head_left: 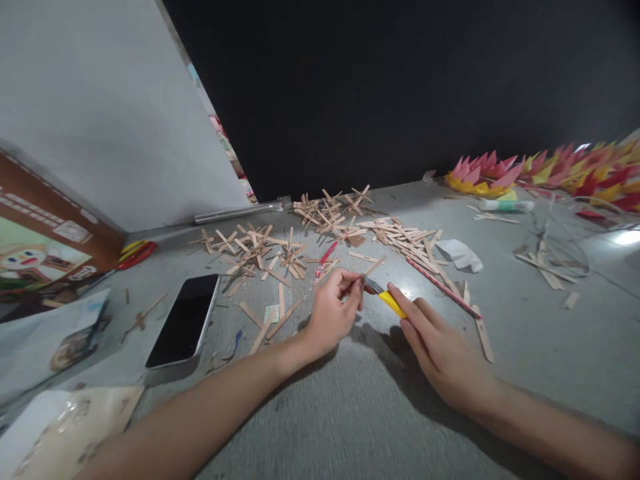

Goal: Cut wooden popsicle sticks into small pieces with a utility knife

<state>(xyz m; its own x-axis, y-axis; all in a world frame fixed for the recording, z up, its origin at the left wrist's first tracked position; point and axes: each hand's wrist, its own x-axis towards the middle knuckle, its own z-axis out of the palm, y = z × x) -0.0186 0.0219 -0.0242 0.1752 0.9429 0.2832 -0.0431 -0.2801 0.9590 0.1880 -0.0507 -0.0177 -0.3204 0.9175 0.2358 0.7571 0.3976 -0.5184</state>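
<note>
Basically, right hand (440, 357) is wrapped around a yellow cutter (393, 303), fingers closed along the handle, metal end pointing at the other hand. Left hand (336, 310) has thumb and fingertips pinched tight on a thin wooden stick (376, 265), which juts out up and to the right; cutter's metal end sits right by those fingertips, exact contact too small to tell. Both hands are over a grey surface (310, 427), roughly mid-view. Just beyond them: a red strip (327, 253), plus a pile of loose sticks (400, 237) with a red-and-white striped rod (443, 288) along its near side. Crossed-stick pieces (255, 250) cluster ahead and to the left, more of them farther back near the black panel (400, 87). Off left, a phone (185, 320) lies screen up, dark; past it a brown box (50, 220) stands by a pale panel (100, 113). Off right: crumpled white paper (460, 255), a capped tube (506, 206), and pink, red and yellow pointed paper shapes (485, 173) at the back, blurred toward the edge.
</note>
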